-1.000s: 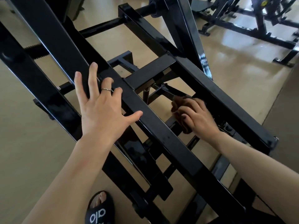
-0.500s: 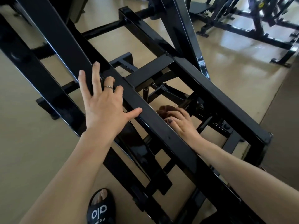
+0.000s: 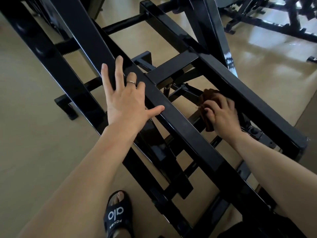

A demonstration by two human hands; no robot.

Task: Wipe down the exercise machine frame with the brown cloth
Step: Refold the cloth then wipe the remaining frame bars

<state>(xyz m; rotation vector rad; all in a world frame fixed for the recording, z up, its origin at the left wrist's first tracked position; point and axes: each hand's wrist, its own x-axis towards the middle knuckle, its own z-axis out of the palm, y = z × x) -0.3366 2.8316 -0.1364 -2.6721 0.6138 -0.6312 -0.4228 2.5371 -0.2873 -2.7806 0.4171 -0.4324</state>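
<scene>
Head view, frame: black exercise machine frame of square steel tubing, running diagonally from upper left to lower right, with a cross-member joining two long rails.
Head view, left hand: left hand lies flat on the near rail, fingers spread and straight, thumb out along the rail's top face; a thin ring on one finger.
Head view, right hand: right hand reaches down between the two long rails, fingers curled round a bunched cloth, pinching it against a lower inner bar.
Head view, cloth: brown cloth is crumpled under and ahead of the right hand, in the gap between the rails, touching the thin inner bar; its lower edge shows below the thumb.
Head view, floor: glossy beige floor beneath the frame.
Head view, foot: one foot in a black slide sandal with white lettering, near the frame's bottom end.
Head view, background: other black gym equipment at upper right, well apart.
</scene>
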